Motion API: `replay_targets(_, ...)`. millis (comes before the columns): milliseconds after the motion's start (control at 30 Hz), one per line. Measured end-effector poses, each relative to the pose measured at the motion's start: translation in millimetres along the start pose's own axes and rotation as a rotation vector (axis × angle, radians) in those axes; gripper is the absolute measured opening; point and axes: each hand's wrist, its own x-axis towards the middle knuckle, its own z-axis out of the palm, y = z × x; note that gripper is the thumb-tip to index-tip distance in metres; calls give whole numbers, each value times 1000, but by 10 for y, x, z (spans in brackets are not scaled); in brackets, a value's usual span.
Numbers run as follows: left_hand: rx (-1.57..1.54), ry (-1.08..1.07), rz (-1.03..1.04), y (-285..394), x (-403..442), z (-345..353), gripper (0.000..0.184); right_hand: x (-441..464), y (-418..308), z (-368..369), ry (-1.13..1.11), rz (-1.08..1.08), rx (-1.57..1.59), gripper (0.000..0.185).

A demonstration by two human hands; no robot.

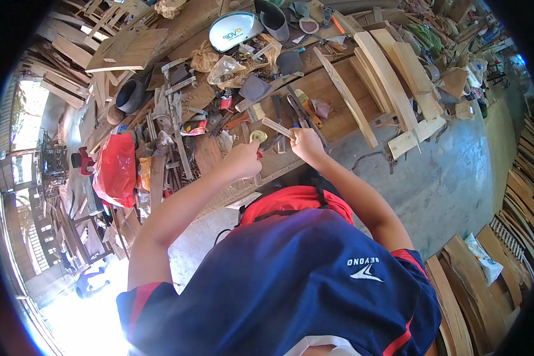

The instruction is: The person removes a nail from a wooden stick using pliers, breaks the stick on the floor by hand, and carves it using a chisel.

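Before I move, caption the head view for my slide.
Bare hands over a cluttered workbench: the right hand grips a short wooden strip, the left hand nearby.

The head camera looks from above the person's shirt (279,279), forward and steeply down; the left hand (243,159) and right hand (308,145) are quite near, the bench (332,89) lies beyond.

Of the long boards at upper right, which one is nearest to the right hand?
The narrow leftmost board, set apart from the other boards by a gap.
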Motion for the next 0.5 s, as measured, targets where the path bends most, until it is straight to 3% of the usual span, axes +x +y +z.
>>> replay_targets(300, -53, 22, 10, -64, -121, 235, 27, -187, -41, 37, -24, -30, 127, 8)
replay_targets(500, -73, 117, 23, -57, -155, 429, 24, -270, -21, 15, -67, -29, 229, 9)
